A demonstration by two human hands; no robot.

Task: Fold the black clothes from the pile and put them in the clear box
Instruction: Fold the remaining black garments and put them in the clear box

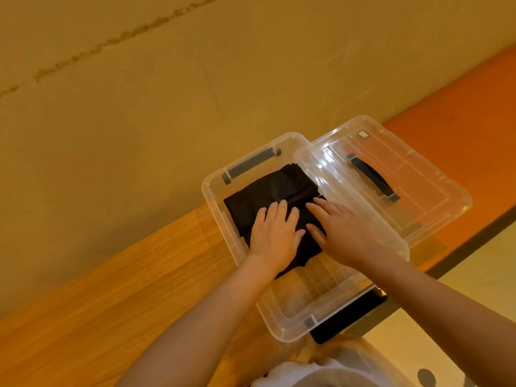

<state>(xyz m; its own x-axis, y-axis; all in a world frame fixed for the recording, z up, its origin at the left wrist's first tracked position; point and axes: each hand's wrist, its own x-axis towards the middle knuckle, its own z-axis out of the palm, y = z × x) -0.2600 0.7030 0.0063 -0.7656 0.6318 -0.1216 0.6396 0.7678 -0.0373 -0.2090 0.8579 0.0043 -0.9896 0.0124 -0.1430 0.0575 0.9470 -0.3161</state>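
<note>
A clear plastic box [220,216] stands on a wooden table. Folded black clothes [276,188] lie inside it, toward its far end. My left hand [275,236] rests flat on the black fabric with its fingers straight. Beside it, my right hand [343,230] also lies flat on the fabric, fingers spread. Both hands reach down into the box side by side. The near half of the box bottom shows bare.
The box's clear lid [413,174], with a dark handle, lies against the box's right side. The wooden table [111,303] stretches to the left along a beige wall [167,93]. A black flat object [349,317] sits under the box's near right corner. White fabric [321,372] shows at the bottom edge.
</note>
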